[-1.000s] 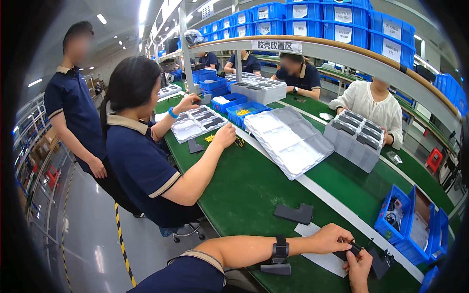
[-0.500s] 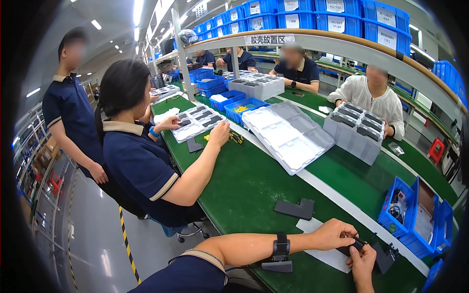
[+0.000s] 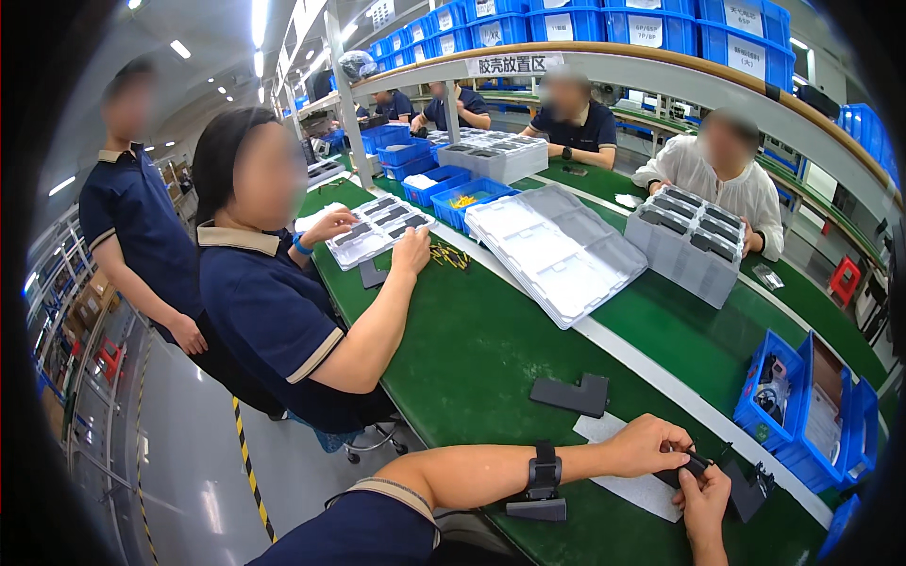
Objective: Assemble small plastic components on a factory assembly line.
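Black part [image 3: 697, 463], at lower right, is pinched by left hand [image 3: 649, 446] and right hand [image 3: 704, 500]. Seemingly mid-work, not yet set down.

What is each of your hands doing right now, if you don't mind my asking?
Left hand: closed, pinching a small black part.
Right hand: closed, pinching the same part.

blue bins [image 3: 623, 28] on shelf [image 3: 651, 64] | red stool [image 3: 843, 279] at right | striped floor tape [image 3: 248, 464]
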